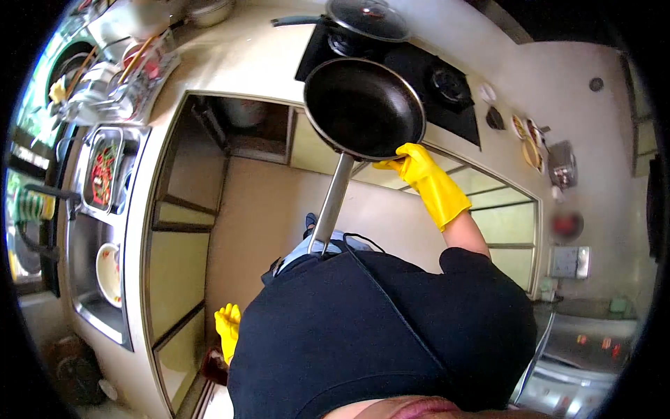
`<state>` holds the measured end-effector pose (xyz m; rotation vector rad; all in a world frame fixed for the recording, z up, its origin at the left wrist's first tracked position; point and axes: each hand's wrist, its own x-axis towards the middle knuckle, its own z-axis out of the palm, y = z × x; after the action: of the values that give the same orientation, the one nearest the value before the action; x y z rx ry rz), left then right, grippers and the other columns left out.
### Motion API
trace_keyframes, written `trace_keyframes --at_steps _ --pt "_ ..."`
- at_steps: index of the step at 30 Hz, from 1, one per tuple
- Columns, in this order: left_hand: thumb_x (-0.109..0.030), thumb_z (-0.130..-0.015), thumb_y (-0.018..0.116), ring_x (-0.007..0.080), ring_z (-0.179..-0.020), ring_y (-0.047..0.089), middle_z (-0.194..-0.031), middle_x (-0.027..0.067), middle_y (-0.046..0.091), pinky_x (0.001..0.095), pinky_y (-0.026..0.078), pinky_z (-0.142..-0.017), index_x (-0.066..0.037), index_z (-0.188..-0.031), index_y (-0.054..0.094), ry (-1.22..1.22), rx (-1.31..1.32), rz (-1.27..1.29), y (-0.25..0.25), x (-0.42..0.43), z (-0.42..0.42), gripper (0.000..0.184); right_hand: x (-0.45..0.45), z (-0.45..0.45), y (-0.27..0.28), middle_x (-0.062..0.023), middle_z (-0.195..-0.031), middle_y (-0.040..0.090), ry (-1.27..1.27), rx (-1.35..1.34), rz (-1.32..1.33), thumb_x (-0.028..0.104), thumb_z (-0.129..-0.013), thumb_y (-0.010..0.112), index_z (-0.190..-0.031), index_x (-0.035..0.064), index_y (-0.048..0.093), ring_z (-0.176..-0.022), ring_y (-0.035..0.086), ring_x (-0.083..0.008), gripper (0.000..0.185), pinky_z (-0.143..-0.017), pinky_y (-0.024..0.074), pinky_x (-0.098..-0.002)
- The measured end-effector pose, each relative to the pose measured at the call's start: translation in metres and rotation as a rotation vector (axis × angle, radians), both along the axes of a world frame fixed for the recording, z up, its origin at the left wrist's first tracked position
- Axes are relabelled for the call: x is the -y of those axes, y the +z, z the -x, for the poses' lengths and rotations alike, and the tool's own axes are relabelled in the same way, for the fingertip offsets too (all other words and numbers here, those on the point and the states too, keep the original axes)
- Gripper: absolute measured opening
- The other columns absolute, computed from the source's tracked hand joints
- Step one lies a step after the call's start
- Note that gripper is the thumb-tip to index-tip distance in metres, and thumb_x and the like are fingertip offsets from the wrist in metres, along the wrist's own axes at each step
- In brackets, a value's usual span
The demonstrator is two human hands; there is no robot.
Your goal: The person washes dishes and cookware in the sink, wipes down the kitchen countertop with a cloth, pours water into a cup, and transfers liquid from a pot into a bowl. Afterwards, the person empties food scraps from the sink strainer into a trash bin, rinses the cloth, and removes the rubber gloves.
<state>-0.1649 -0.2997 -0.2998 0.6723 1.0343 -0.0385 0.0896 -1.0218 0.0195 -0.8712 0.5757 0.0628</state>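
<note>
My right hand (pixel 426 178), in a yellow rubber glove, is closed on the near right rim of a deep dark frying pan (pixel 364 112). The pan's inside faces me, and its long steel handle (pixel 333 199) points back toward my waist. Behind the pan is the black gas stove (pixel 447 87). Low at my left side hangs my left hand (pixel 228 328), also in a yellow glove. Its fingers are loosely bent and somewhat apart, with nothing visible in them, though my body partly hides it.
A lidded pan (pixel 370 19) sits on the far burner. To the left, the sink (pixel 80 279) has a tray of chopped red and green food (pixel 105 174) and a white bowl (pixel 109 274). A dish rack (pixel 105 91) stands beyond; small plates (pixel 530 143) line the right counter.
</note>
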Motion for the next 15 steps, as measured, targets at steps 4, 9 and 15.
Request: trace_keyframes --at_steps 4,9,15 --pt "-0.051 -0.096 0.064 0.0415 -0.115 0.06 -0.138 0.0227 0.055 0.0559 0.052 -0.098 -0.003 -0.14 0.042 -0.051 -0.03 -0.031 -0.011 0.002 -0.027 0.069 0.066 0.017 0.01 -0.0303 -0.116 0.067 -0.13 0.053 0.01 0.005 -0.08 0.054 -0.12 -0.0135 0.059 -0.105 0.065 -0.0521 0.044 -0.1 0.0532 -0.0619" --pt "-0.049 -0.097 0.062 0.0418 -0.114 0.061 -0.138 0.0234 0.055 0.0551 0.052 -0.097 -0.003 -0.141 0.042 -0.078 -0.056 -0.025 -0.021 0.032 -0.048 0.067 0.18 0.006 0.033 -0.0534 -0.14 0.033 -0.324 -0.079 -0.209 0.009 -0.089 0.052 -0.13 -0.0215 0.044 -0.112 0.06 -0.0571 0.051 -0.079 0.0647 -0.0373" --pt "-0.047 -0.099 0.06 0.0422 -0.113 0.061 -0.139 0.0241 0.054 0.0542 0.053 -0.096 -0.002 -0.143 0.041 -0.075 -0.077 -0.034 -0.01 0.109 -0.082 0.066 0.325 -0.051 0.022 -0.0477 -0.154 0.016 -0.502 0.01 -0.535 0.018 -0.097 0.051 -0.141 -0.009 0.044 -0.135 0.039 -0.0588 0.051 -0.086 0.0627 -0.0486"
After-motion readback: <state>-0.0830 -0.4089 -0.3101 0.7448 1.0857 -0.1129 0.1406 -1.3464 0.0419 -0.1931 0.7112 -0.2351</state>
